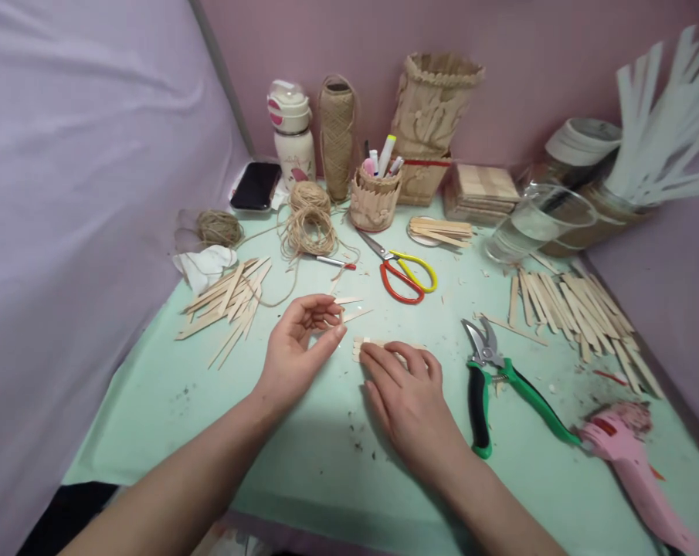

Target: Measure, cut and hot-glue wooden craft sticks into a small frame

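My left hand [300, 347] hovers palm up over the green table mat [169, 401], its fingers curled and its thumb stretched toward a thin pointed wooden stick [349, 301]. I see nothing held in it. My right hand [410, 398] lies flat, fingers pressing down on a small row of joined wooden sticks [368, 344] in the middle of the mat. A few loose stick pieces [357, 314] lie just beyond my fingertips.
Cut sticks lie piled at the left [227, 297] and right [575, 309]. Red-and-yellow scissors [404, 270], green-handled pruning shears [491, 382] and a pink glue gun [632, 455] lie to the right. Twine coils [310, 224], a phone [255, 185], a bottle [291, 135], a pen holder [375, 197] and a glass [534, 224] stand behind.
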{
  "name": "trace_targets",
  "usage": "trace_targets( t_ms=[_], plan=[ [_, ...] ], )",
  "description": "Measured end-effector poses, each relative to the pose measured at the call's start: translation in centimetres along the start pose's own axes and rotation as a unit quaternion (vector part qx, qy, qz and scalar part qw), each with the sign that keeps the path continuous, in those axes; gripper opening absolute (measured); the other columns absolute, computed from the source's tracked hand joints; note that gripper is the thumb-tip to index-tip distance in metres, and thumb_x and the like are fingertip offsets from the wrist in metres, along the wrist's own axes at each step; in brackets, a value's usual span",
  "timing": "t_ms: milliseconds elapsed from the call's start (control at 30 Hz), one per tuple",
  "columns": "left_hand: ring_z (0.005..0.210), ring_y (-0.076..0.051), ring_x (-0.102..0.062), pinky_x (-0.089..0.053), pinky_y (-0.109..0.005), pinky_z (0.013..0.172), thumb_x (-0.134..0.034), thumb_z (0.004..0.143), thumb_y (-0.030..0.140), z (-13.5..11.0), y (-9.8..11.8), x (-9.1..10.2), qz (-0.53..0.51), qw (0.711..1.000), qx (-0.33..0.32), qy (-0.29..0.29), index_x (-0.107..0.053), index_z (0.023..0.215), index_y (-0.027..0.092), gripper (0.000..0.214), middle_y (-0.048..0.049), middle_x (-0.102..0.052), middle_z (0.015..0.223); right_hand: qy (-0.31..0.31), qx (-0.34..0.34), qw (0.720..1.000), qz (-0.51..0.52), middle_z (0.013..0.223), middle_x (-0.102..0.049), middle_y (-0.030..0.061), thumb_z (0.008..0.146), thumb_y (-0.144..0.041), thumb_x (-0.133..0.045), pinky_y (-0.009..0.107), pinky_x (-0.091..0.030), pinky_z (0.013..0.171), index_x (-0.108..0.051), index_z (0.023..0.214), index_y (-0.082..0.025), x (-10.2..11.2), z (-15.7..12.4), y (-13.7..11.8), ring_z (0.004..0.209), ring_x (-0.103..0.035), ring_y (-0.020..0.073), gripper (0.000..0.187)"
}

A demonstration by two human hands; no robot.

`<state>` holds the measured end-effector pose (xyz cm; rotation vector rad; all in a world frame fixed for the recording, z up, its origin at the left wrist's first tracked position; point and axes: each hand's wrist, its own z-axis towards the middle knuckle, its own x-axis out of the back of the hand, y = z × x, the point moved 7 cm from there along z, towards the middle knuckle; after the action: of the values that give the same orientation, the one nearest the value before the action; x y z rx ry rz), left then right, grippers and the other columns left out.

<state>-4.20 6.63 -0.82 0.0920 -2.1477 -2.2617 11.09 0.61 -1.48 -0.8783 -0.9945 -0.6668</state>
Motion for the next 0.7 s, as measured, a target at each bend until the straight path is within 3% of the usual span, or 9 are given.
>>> trace_targets(
  t_ms=[433,700],
  plan=[
    [0.092,-0.018,-0.065,-0.053,-0.034,0.088,-0.075,0.075,0.023,-0.21,0.25,0.29,-0.005,1.0,0.011,0.008,-0.061,0.105,0.019,0.033,-0.0068,-0.069,0.099,-0.008,-0.005,1.0,0.018,0.131,-0.067,0.0068,0.1,-0.023,-0.046,0.045,-0.029,0.099,-0.061,0.126,-0.017,-0.33,0.02,0.11,0.116,-0.053,0.0259,0.031],
    [0.092,-0.018,-0.064,-0.053,-0.034,0.087,-0.076,0.074,0.024,-0.13,0.3,0.09,-0.007,1.0,0.005,0.003,-0.061,0.103,0.018,0.033,-0.0062,-0.068,0.097,0.036,-0.008,0.997,0.061,0.126,-0.069,0.0069,0.098,-0.019,-0.046,0.04,-0.033,0.097,-0.063,0.122,-0.017,0.49,0.31,0.21,0.114,-0.056,0.0227,0.029]
  ],
)
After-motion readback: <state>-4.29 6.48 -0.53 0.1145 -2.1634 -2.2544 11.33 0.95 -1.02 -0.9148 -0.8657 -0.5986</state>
